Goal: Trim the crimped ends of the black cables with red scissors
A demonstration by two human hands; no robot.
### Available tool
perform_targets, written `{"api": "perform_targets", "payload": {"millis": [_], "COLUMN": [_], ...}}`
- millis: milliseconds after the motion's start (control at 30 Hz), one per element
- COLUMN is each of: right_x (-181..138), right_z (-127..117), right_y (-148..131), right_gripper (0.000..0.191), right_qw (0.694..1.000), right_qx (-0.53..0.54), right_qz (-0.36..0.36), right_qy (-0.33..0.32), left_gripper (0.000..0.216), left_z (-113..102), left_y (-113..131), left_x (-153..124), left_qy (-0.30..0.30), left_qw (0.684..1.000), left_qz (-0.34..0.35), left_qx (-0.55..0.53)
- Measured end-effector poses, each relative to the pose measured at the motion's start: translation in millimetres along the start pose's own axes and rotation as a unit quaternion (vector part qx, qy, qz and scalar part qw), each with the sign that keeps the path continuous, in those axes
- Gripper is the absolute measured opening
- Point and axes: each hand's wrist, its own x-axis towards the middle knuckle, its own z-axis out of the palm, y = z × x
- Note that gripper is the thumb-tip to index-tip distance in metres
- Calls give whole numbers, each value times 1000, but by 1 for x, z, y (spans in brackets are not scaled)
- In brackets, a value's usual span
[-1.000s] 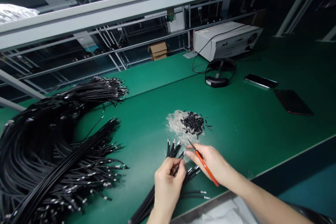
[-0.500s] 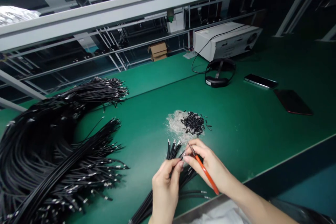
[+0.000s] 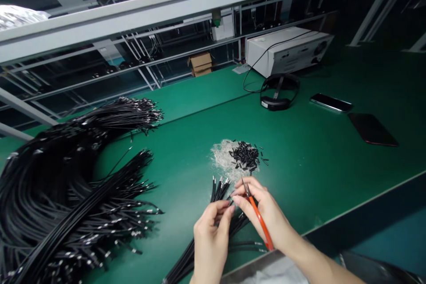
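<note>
My left hand (image 3: 213, 230) is closed in a pinch on the end of a black cable (image 3: 230, 198). Close against it, my right hand (image 3: 261, 206) has its fingertips at the same cable end and keeps a tool with orange-red handles (image 3: 260, 222) tucked in the palm. The tool's slim metal tip points up and away; whether it is tweezers or small cutters is unclear. Under and beside the hands lies a bundle of black cables (image 3: 218, 190) with light tips. Just beyond are a heap of short black tube pieces (image 3: 245, 155) and a tangle of clear thin strands (image 3: 222, 153).
A large mass of black cables (image 3: 29, 186) covers the left of the green table (image 3: 186, 151). At the back right stand a white equipment box (image 3: 276, 55) and a black headset (image 3: 278, 97). Two phone-like slabs, one silver-edged phone (image 3: 331, 102) and a dark red-edged one (image 3: 372, 129), lie right.
My right hand has turned slightly, so the orange-handled tool stands steeper and its tip sits a little further right. My left hand keeps nearly the same place on the cable.
</note>
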Motion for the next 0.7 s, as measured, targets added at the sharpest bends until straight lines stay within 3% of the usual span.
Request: {"api": "perform_targets", "payload": {"millis": [100, 200, 433, 700], "right_x": [2, 3, 4, 3], "right_z": [7, 8, 1, -4], "right_y": [3, 2, 3, -7], "right_gripper": [14, 17, 16, 9], "right_qw": [995, 992, 1000, 995], "right_qx": [103, 127, -9, -77], "right_qz": [3, 8, -17, -60], "right_qy": [-8, -22, -4, -37], "left_gripper": [31, 35, 35, 33], "left_z": [1, 0, -2, -1], "left_y": [0, 0, -1, -2], "left_x": [-1, -2, -1, -4], "left_qy": [-14, -15, -23, -30], "left_qw": [998, 997, 998, 999], "left_qz": [-38, -49, -46, -20], "left_qx": [-40, -55, -47, -23]}}
